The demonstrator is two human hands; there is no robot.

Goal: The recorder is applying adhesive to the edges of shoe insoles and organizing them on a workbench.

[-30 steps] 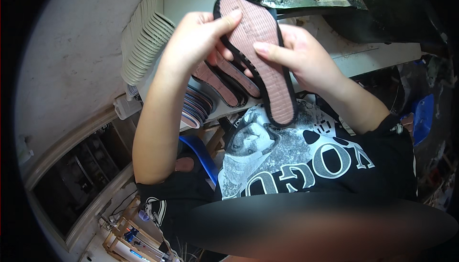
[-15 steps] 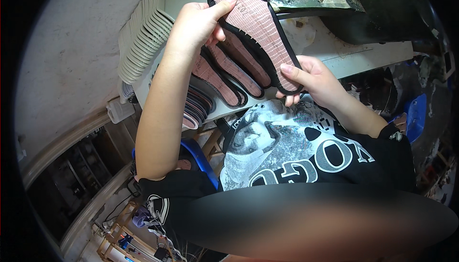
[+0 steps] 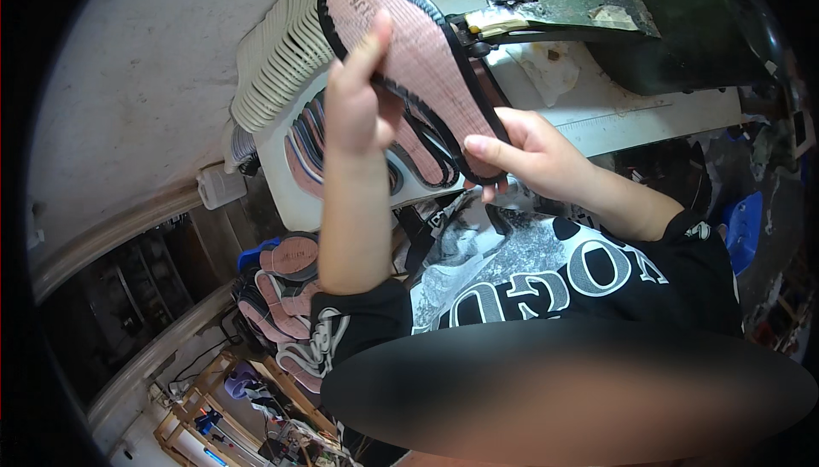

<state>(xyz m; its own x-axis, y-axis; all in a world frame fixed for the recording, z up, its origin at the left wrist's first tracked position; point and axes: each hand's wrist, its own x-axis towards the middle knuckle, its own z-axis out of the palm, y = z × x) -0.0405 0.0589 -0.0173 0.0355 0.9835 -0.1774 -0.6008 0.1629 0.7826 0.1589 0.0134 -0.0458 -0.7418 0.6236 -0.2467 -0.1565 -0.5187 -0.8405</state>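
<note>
I hold a pink insole with a black rim up over the white table. My left hand grips its left edge near the middle, fingers pointing up. My right hand pinches its lower end, thumb on top. Beneath the insole a fanned pile of similar pink and black insoles lies on the table.
A stack of cream white soles leans at the table's left end. A dark green machine with a worn metal plate stands at the back right. More pink insoles are heaped below the table, beside a blue object at right.
The insole has been lifted up and away from me toward the machine. My left hand slid along its left edge, and my right hand shifted to its lower end.
</note>
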